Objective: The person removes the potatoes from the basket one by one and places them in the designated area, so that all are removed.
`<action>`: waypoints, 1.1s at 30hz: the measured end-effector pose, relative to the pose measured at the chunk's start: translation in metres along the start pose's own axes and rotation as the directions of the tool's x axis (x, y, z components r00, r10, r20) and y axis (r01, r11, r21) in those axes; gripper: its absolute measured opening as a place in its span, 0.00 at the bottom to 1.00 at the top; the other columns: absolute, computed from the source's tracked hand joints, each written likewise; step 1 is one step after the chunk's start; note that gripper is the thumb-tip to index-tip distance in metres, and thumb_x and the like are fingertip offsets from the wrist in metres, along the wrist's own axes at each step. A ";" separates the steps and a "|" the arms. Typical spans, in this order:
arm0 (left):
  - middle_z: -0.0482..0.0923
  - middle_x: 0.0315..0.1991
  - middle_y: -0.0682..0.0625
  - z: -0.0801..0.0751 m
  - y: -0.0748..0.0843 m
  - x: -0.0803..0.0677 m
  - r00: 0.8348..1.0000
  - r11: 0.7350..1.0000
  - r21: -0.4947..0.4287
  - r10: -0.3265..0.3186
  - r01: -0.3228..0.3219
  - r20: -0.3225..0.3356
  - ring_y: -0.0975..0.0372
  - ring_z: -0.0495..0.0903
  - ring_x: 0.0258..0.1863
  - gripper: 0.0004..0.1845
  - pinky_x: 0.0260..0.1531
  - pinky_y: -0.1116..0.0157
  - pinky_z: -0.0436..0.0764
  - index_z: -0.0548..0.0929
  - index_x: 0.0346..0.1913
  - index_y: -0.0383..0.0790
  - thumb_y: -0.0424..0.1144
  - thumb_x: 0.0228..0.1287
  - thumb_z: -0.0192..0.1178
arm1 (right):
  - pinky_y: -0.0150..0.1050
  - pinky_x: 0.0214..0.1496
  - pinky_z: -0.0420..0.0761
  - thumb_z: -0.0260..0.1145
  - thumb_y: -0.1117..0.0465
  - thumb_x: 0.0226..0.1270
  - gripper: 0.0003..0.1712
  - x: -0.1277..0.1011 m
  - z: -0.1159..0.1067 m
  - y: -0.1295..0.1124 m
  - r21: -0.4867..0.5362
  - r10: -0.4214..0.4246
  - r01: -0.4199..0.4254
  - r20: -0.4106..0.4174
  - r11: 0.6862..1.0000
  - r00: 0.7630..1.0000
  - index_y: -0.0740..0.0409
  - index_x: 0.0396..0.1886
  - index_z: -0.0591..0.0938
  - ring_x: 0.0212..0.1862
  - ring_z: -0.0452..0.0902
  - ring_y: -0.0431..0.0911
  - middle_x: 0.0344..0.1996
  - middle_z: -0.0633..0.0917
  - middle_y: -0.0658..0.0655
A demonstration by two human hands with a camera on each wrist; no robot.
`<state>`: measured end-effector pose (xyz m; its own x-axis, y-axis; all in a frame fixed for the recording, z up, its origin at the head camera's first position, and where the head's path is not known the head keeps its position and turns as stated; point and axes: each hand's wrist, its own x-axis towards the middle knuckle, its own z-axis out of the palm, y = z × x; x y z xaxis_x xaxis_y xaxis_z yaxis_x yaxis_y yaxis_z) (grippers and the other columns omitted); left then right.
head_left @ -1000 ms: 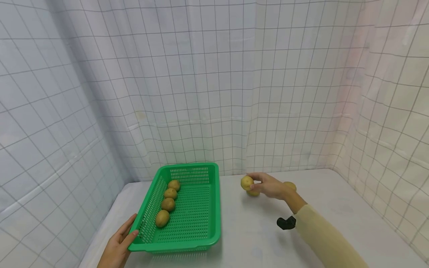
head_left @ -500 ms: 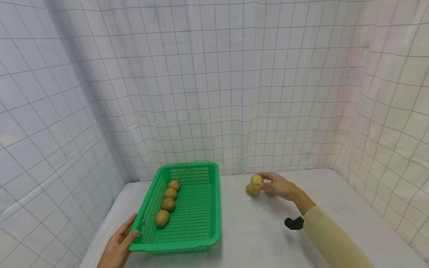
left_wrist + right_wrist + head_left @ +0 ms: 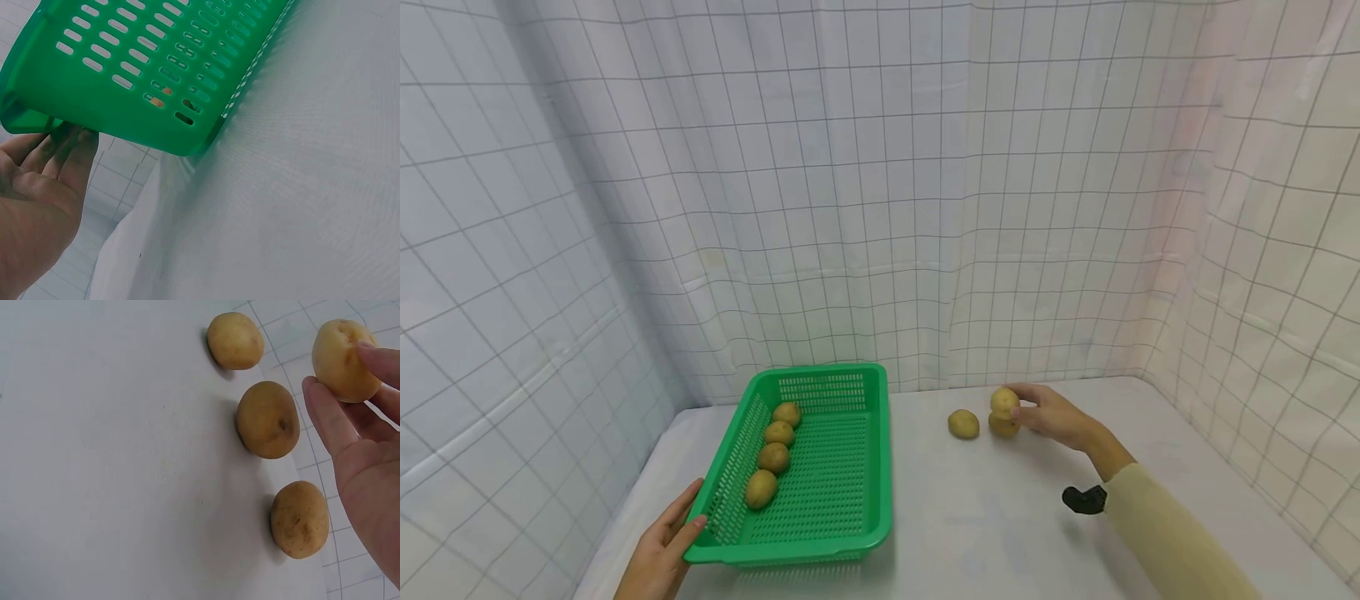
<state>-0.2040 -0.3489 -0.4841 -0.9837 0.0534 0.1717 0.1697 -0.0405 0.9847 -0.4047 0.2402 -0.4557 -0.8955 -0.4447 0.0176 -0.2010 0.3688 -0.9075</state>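
Observation:
My right hand (image 3: 1051, 417) holds a potato (image 3: 1004, 402) between thumb and fingers, raised above the table. In the right wrist view, the held potato (image 3: 345, 359) is pale yellow, and three more potatoes lie in a row on the cloth, the middle potato (image 3: 269, 420) among them. From the head, one loose potato (image 3: 963, 423) shows left of the hand and another potato (image 3: 1003, 426) sits partly hidden below the held one; the third is hidden. My left hand (image 3: 662, 542) grips the near left corner of a green plastic basket (image 3: 889, 467), thumb on the rim.
Several potatoes (image 3: 773, 457) line the left side inside the basket. A black object (image 3: 1084, 500) is beside the right sleeve (image 3: 1172, 533). White cloth covers the table (image 3: 970, 533), and gridded curtains (image 3: 917, 208) stand at the back and both sides.
My right hand has moved right with the potato, passing from above the left loose potato to above the one beside it. My left hand stays at the basket corner.

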 end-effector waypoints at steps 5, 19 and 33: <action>0.29 0.78 0.23 0.000 0.000 0.000 1.000 1.000 -0.002 -0.002 0.002 -0.001 0.84 0.67 0.60 0.38 0.56 0.75 0.76 0.39 0.80 0.22 0.35 0.84 0.50 | 0.58 0.70 0.68 0.64 0.63 0.77 0.36 -0.004 -0.006 0.007 0.052 0.006 -0.007 0.006 0.999 1.000 0.71 0.77 0.63 0.67 0.68 0.57 0.67 0.74 0.66; 0.29 0.79 0.26 0.000 0.002 -0.001 1.000 1.000 0.004 -0.031 0.031 -0.005 0.85 0.66 0.59 0.39 0.56 0.76 0.76 0.39 0.80 0.23 0.36 0.84 0.50 | 0.60 0.71 0.65 0.66 0.62 0.77 0.37 -0.019 -0.024 0.017 0.027 -0.016 0.018 -0.049 0.999 0.999 0.72 0.77 0.63 0.70 0.63 0.61 0.69 0.72 0.68; 0.30 0.79 0.25 -0.001 0.000 -0.001 1.000 1.000 -0.001 -0.014 0.014 -0.001 0.84 0.67 0.61 0.38 0.57 0.75 0.76 0.39 0.80 0.23 0.35 0.85 0.49 | 0.57 0.71 0.67 0.63 0.61 0.80 0.39 -0.042 -0.051 0.036 0.009 0.007 -0.007 -0.104 1.000 0.995 0.78 0.77 0.57 0.70 0.67 0.64 0.73 0.64 0.76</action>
<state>-0.2030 -0.3501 -0.4844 -0.9860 0.0534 0.1582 0.1561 -0.0408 0.9869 -0.3948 0.3134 -0.4682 -0.9335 -0.3545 0.0544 -0.1915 0.3642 -0.9114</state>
